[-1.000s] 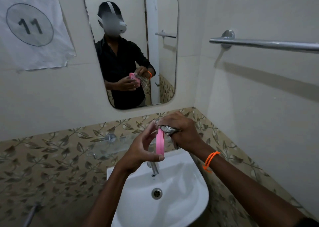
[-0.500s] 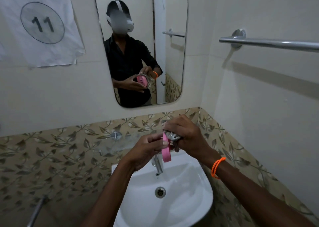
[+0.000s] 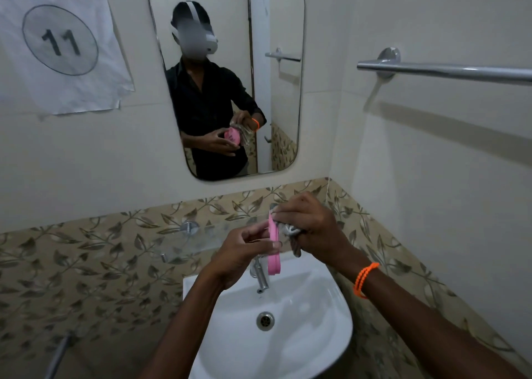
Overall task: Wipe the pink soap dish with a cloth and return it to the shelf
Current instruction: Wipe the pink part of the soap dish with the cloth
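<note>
Standing at the sink point(image 3: 331, 332), both hands raised over the basin. My left hand point(image 3: 241, 252) has its grip closed on the pink soap dish point(image 3: 273, 243), fingers and thumb pinching it along one long side, so the dish stands on edge, nearly vertical, seen side-on from my view. It hangs in the air just above the tap point(image 3: 260, 275), not touching it. My right hand point(image 3: 309, 226) is clenched around a bunched grey cloth point(image 3: 289, 230), which is pressed against the right face of the dish near its upper end; a loose corner of the cloth hangs below the hand. Orange bracelet point(image 3: 364, 279) on my right wrist. The glass shelf point(image 3: 201, 239) runs along the leaf-patterned tile band point(image 3: 86, 252) behind my hands, at about the same height; I see nothing standing on the visible part. The mirror point(image 3: 227, 76) above shows the same pose from the front: dish face with dark slots turned toward the glass, cloth behind it. Paper sign point(image 3: 60, 41) reading WORKSTATION 11 is taped to the wall left of the mirror. Metal towel bar point(image 3: 446, 71) on the right wall.
</note>
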